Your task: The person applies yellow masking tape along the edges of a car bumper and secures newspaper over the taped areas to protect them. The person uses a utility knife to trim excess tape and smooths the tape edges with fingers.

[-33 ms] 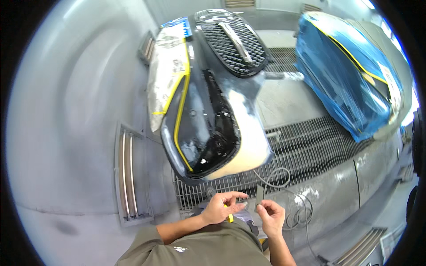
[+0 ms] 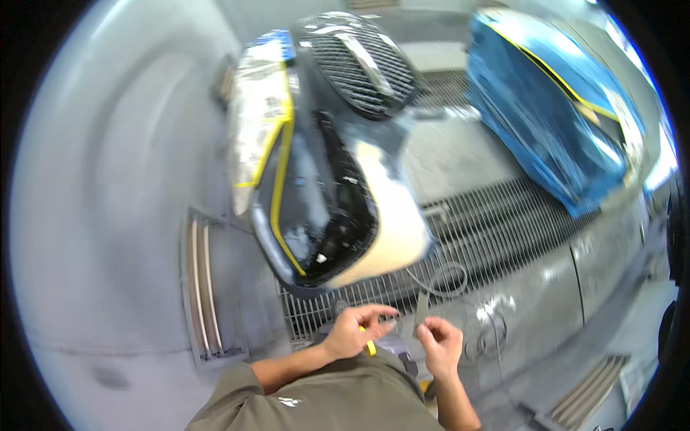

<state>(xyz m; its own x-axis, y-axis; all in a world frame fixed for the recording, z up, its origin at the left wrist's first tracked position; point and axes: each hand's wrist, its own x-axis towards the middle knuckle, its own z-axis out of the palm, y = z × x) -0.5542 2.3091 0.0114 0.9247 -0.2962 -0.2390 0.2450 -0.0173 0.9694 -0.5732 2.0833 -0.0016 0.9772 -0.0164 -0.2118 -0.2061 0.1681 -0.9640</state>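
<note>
Grey translucent tape strip [image 2: 420, 309] stayed pinched upright in right hand [image 2: 440, 343], as before; left hand [image 2: 357, 332], at nine o'clock, kept fingers closed on yellow tape roll [image 2: 370, 348], below masked black car bumper [image 2: 323, 208].

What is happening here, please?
A person stands over a car bumper partly masked with paper and yellow tape. The left hand has a roll of yellow tape in its grip, and the right hand pinches a short grey strip. Further back, another part is wrapped in blue film.
</note>
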